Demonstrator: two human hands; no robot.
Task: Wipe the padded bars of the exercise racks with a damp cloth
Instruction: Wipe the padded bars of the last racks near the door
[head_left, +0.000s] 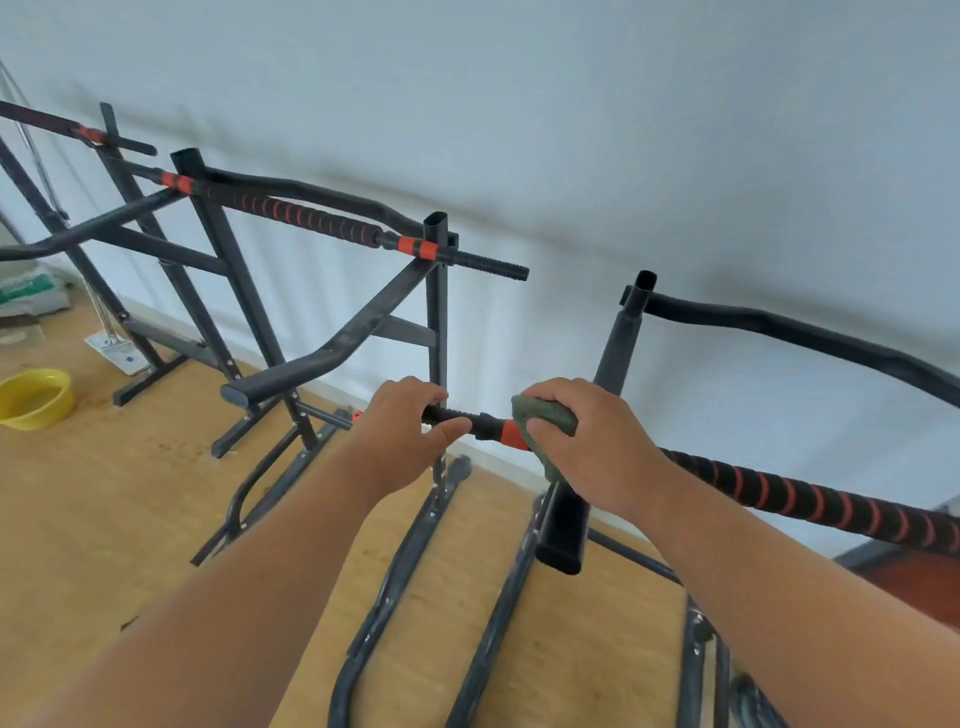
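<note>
A black bar with red spiral padding (810, 499) runs from the centre to the right edge on the nearest exercise rack. My left hand (405, 431) grips its threaded black end. My right hand (587, 441) grips a grey-green cloth (550, 413) wrapped over the bar, just right of the bar's orange collar (511, 434). A second padded bar (306, 215) lies across the rack behind, at upper left, untouched.
Black steel rack frames (436, 322) stand along the white wall, their base rails (395, 582) spread over the wooden floor below my arms. A yellow bowl (34, 397) sits on the floor at far left, with sacks and papers behind it.
</note>
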